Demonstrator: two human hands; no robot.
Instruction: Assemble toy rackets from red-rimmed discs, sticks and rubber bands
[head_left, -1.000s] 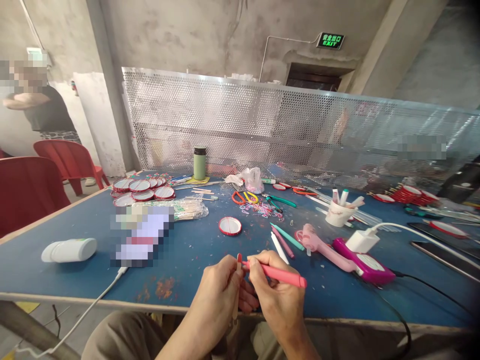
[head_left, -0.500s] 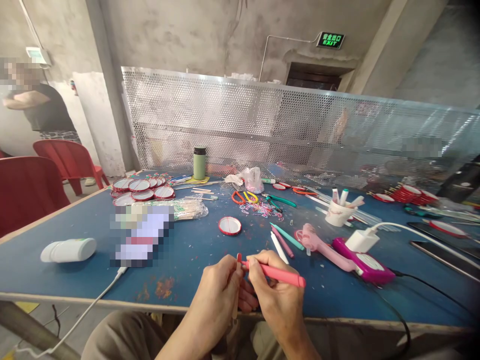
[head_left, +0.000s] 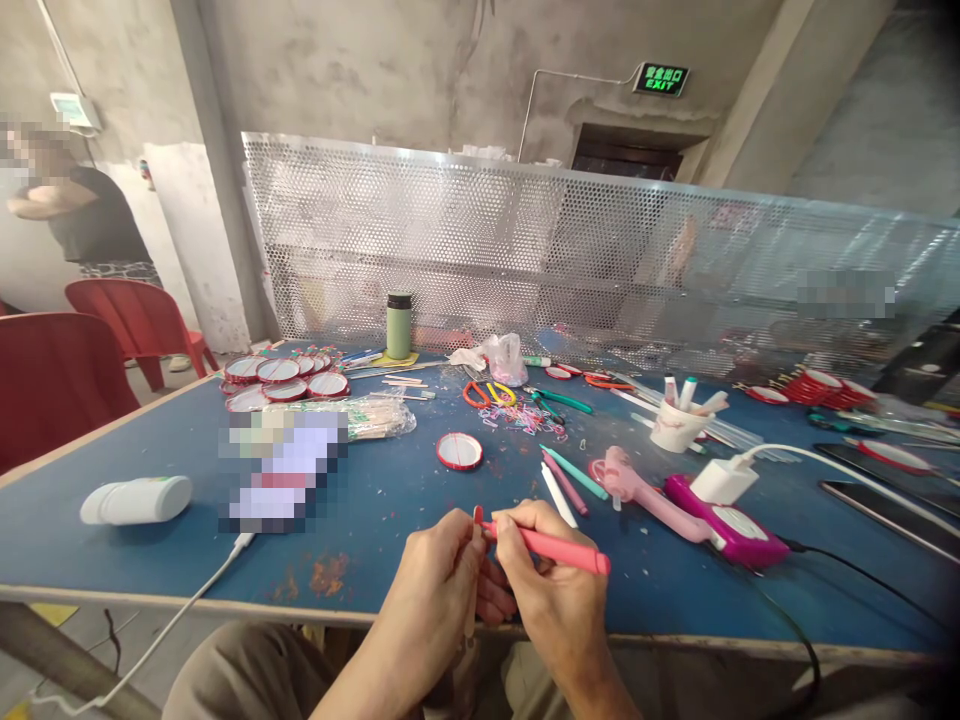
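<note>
My right hand (head_left: 551, 590) is closed round a pink marker (head_left: 559, 549), whose tip touches the red top end of a thin wooden stick (head_left: 472, 580). My left hand (head_left: 442, 590) pinches that stick upright at the near edge of the blue table (head_left: 360, 500). Both hands meet just above the table's front edge. A little beyond them lie a white, a pink and a green marker (head_left: 574, 478), and a round red-rimmed disc (head_left: 460, 451).
A pink glue gun (head_left: 637, 485), a magenta device (head_left: 727, 525) with a white charger and black cable lie to the right. A white cup of markers (head_left: 675, 425), scissors (head_left: 487, 393), a green bottle (head_left: 399, 325), stacked red discs (head_left: 281, 378), a white bottle (head_left: 137, 499). Red chairs and a person stand left.
</note>
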